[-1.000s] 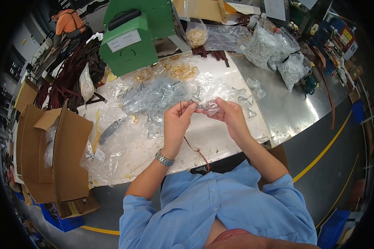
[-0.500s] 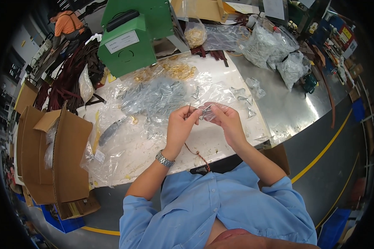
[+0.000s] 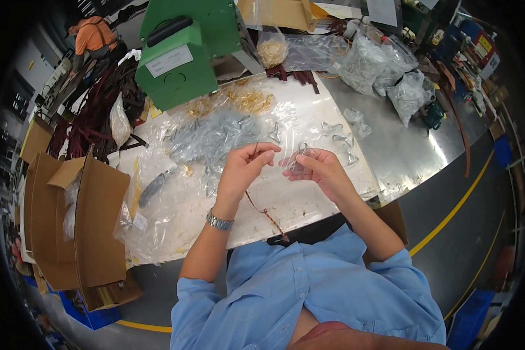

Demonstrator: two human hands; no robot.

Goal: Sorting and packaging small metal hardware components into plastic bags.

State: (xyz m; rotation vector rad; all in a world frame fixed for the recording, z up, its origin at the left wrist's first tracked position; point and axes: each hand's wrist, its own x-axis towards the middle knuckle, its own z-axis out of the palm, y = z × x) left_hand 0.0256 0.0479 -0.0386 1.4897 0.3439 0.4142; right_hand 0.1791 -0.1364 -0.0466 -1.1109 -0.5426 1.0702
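My left hand (image 3: 246,167) is closed, thumb and forefinger pinched, around a thin dark rod-like tool (image 3: 256,149) whose kind I cannot make out. Below that hand a twisted reddish-brown cord (image 3: 266,212) trails toward the table's front edge; where it begins is hidden. My right hand (image 3: 324,172) grips a small silver metal clasp (image 3: 301,149) with a looped top, partly covered by the fingers. The hands are a short gap apart. Beyond them lies a clear plastic bag of silver metal clasps (image 3: 216,137), with a loose clasp (image 3: 275,132) to its right.
Gold-coloured hardware (image 3: 239,101) lies before a green machine (image 3: 178,67). At the left stands an open cardboard box (image 3: 102,216). More loose clasps (image 3: 332,127) lie to the right, beside a steel surface (image 3: 414,157) carrying stuffed plastic bags (image 3: 411,96). A person in orange (image 3: 95,36) works far left.
My hands have parted: the left moved left and slightly toward me, the right a little to the right. The clasp now shows upright in my right fingers. The cord swung left.
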